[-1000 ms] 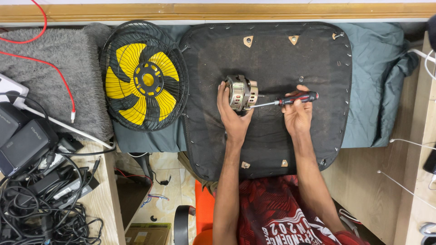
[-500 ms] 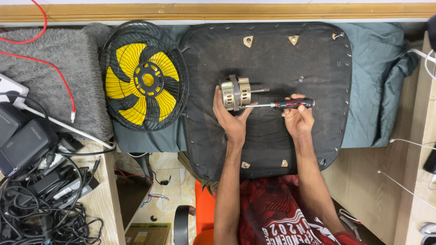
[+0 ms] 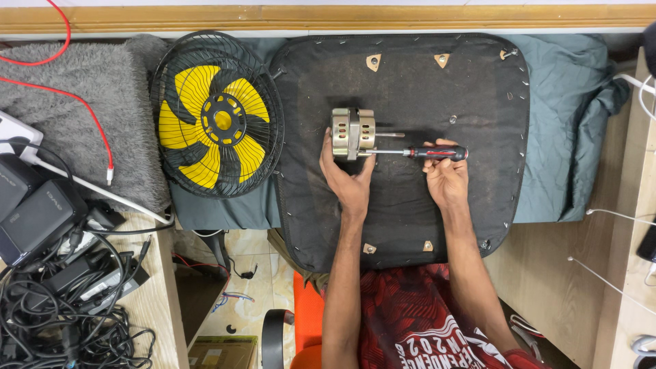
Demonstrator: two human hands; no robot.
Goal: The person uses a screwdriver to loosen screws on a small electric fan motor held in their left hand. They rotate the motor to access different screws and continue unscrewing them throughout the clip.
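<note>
A small metal fan motor with a shaft pointing right lies on its side on a black padded board. My left hand grips the motor from below, thumb at its left end. My right hand holds a red-and-black-handled screwdriver level, its tip against the motor's right face. A black wire fan cage with yellow blades lies flat to the left of the board.
A grey fluffy mat with red wires sits at far left. Black power adapters and tangled cables crowd the wooden shelf at bottom left. A teal cloth lies under the board. White cables run along the right edge.
The motor has been turned onto its side and shifted left. The screwdriver went from tilted to level, its tip now at the motor's right face. Both hands moved slightly left.
</note>
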